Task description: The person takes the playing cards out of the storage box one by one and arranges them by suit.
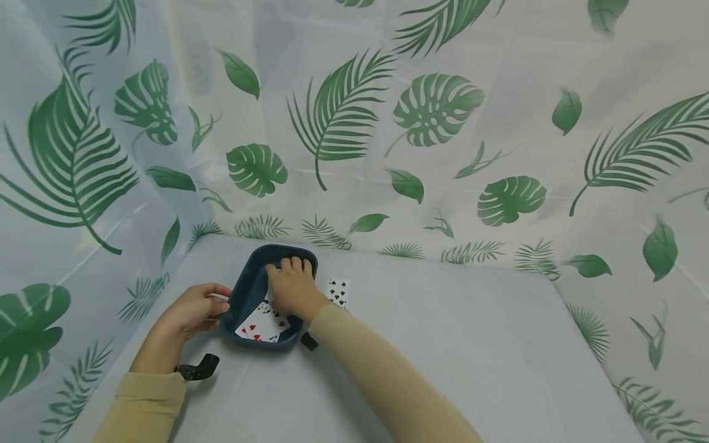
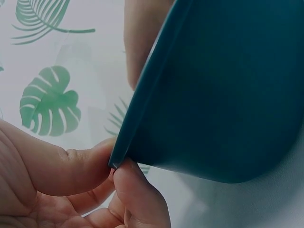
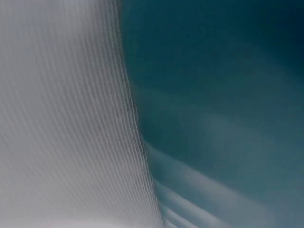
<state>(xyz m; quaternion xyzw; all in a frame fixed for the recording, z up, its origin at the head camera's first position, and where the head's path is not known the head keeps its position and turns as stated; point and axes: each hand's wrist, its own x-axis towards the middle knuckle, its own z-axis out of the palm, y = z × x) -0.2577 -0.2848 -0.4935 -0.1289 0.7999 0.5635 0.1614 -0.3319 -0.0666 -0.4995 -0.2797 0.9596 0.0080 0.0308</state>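
Observation:
A dark blue plastic bin [image 1: 256,346] stands tilted in the head view at the table's left, with several playing cards [image 1: 263,322] inside, red hearts showing. My left hand [image 1: 191,309] pinches the bin's left rim between thumb and finger, as the left wrist view shows on the bin wall [image 2: 213,95]. Over the bin's far right part, my right hand [image 1: 293,286] reaches inside with bent fingers. White card edges show beside it; its fingertips are hidden, so I cannot tell if it grips a card. The right wrist view shows only the bin's outer wall [image 3: 213,95].
Just right of the bin, a spades card [image 1: 338,290] lies face up on the white tablecloth [image 1: 443,344], partly behind my right wrist. Black wrist-camera mounts [image 1: 200,368] stick out near the bin. A leaf-print curtain [image 1: 354,203] hangs behind and at the sides.

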